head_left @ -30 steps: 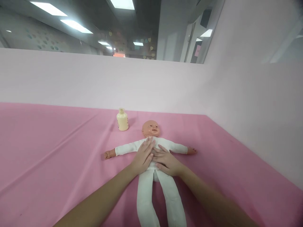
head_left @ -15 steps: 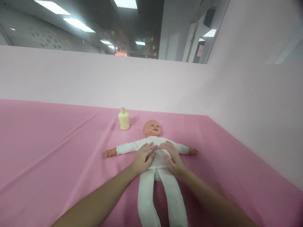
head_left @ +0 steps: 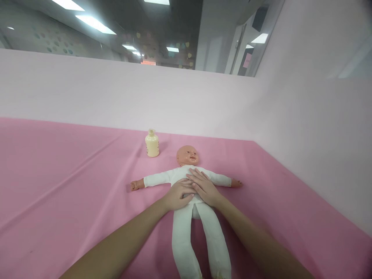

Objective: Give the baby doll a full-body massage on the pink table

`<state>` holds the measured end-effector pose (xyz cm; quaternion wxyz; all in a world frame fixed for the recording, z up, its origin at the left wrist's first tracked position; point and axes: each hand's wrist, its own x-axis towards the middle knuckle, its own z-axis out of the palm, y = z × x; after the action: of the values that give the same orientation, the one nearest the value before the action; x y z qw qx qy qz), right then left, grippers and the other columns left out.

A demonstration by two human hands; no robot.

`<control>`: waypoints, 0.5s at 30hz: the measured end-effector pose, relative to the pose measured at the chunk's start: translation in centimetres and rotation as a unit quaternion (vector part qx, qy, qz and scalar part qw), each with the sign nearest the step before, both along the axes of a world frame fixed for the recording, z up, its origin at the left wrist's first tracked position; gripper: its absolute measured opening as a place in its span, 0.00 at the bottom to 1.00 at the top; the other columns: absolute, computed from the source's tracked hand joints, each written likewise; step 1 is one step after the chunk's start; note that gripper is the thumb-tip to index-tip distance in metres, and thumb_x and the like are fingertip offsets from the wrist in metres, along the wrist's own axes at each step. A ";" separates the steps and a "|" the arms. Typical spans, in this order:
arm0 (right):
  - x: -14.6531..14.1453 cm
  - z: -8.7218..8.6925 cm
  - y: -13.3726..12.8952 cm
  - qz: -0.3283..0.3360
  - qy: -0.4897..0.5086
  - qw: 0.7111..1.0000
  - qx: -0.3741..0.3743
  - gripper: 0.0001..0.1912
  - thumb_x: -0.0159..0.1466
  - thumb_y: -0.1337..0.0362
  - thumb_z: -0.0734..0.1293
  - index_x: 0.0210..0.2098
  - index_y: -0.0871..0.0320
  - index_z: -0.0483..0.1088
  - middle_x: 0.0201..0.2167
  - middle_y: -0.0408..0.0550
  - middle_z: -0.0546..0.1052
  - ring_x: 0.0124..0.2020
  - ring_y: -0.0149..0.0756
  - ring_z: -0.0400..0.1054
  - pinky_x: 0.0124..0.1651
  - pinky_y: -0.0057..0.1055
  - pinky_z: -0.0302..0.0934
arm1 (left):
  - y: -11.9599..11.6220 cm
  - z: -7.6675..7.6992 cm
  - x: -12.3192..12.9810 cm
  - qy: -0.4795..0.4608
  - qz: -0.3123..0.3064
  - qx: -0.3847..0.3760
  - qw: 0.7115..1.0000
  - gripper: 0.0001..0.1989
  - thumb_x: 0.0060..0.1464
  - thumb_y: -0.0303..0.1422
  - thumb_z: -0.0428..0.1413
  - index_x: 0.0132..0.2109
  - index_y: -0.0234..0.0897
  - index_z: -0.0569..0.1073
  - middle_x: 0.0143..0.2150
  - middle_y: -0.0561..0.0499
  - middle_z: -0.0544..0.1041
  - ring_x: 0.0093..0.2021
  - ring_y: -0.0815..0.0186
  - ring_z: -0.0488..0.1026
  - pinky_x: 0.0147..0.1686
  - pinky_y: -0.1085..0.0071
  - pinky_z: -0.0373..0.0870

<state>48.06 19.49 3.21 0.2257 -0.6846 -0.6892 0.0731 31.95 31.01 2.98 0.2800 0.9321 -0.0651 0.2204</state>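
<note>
A baby doll (head_left: pixel 181 228) with a white cloth body lies on its back, arms spread wide and head away from me. My left hand (head_left: pixel 179 195) rests flat on the doll's belly, fingers stretched toward the right. My right hand (head_left: pixel 205 187) lies flat on the chest and belly, its fingers pointing up and left. The right fingers partly cover the left fingertips. Neither hand grasps anything. Much of the doll's torso is hidden beneath both hands.
Beyond the doll's head, to the left, stands a pale yellow bottle (head_left: pixel 152 146). Pink cloth (head_left: pixel 72 174) with some creases covers the surface. A white wall (head_left: pixel 122 93) rises at the back and right, with a window (head_left: pixel 162 35) above it.
Both hands have slid inward over the doll's torso. They were side by side with a gap; now the right fingers overlap the left ones. The view has shifted slightly.
</note>
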 end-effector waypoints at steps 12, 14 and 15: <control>5.6 -4.9 0.4 -0.214 -0.001 0.977 -0.010 0.30 0.70 0.48 0.45 0.68 0.51 0.51 0.66 0.43 0.50 0.69 0.39 0.39 0.71 0.46 0.34 | 3.1 -2.7 -0.3 0.084 0.244 -0.037 0.966 0.26 0.66 0.45 0.37 0.68 0.47 0.54 0.70 0.53 0.49 0.71 0.61 0.43 0.68 0.54 0.43; 6.5 -5.3 0.1 -0.253 -0.035 0.967 -0.004 0.30 0.70 0.50 0.46 0.66 0.53 0.55 0.65 0.45 0.53 0.68 0.41 0.41 0.70 0.47 0.34 | 3.8 -3.1 -0.5 0.104 0.280 -0.032 0.954 0.29 0.66 0.47 0.35 0.69 0.44 0.51 0.70 0.50 0.50 0.70 0.60 0.45 0.68 0.54 0.43; 7.0 -5.5 -0.1 -0.267 -0.051 0.962 0.001 0.29 0.70 0.50 0.46 0.65 0.54 0.57 0.64 0.46 0.55 0.68 0.42 0.42 0.70 0.47 0.34 | 4.0 -3.3 -0.6 0.112 0.295 -0.023 0.949 0.30 0.65 0.48 0.34 0.69 0.42 0.51 0.70 0.49 0.51 0.70 0.59 0.46 0.68 0.54 0.43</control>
<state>55.01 19.40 -2.31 0.2023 -0.8462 -0.4922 -0.0250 31.39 35.05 -0.35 0.2297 0.9216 0.2495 0.1887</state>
